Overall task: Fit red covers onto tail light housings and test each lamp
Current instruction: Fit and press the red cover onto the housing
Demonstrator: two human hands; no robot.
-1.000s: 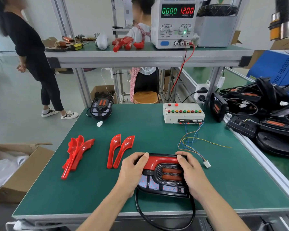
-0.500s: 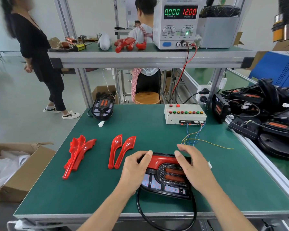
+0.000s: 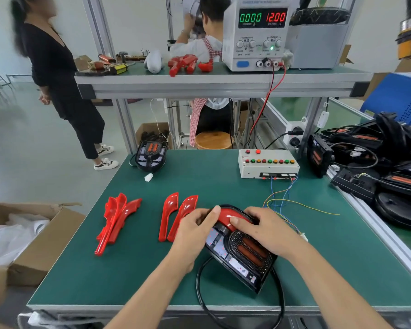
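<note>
Both my hands are on the tail light housing at the near middle of the green bench. My left hand grips its left edge, thumb curled onto the red cover along the top. My right hand lies over the top right, fingers pressing the cover down; can't tell if they curl under.

Handling guess: the housing is rigid black plastic, light, its glossy lens slippery and easy to scratch, so hold the rim, not the face. The cover is thin, stiff and probably clips on; press along the arc.

Spare red covers lie just left, and more further left.

Cardboard box off the bench's left holds white bags, contents unclear. Test box sits at the back right.
</note>
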